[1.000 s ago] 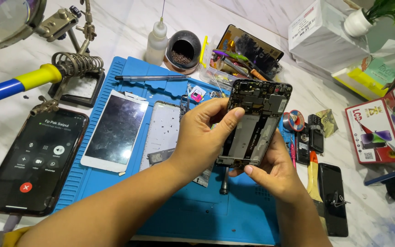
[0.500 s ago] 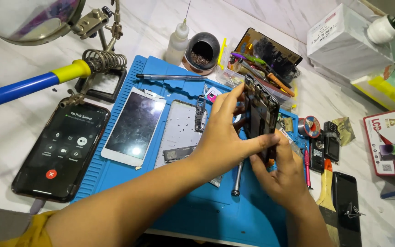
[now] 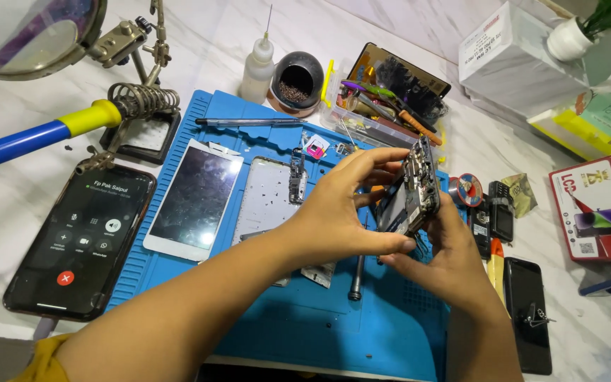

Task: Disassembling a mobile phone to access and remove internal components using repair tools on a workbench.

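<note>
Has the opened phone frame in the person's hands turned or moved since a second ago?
Yes. The opened phone frame with bare circuit boards has turned from face-on to edge-on, held by both hands above the blue rubber work mat, right of the white phone screen panel.

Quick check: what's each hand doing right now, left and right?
Left hand: closed on the opened phone body, fingers along its top and bottom edges.
Right hand: gripping the same phone body from below and behind.

The left hand [image 3: 337, 209] covers much of the phone frame [image 3: 419, 185] — its near end is hidden; the magnifier [image 3: 30, 32] is cut off at the far-left edge.
</note>
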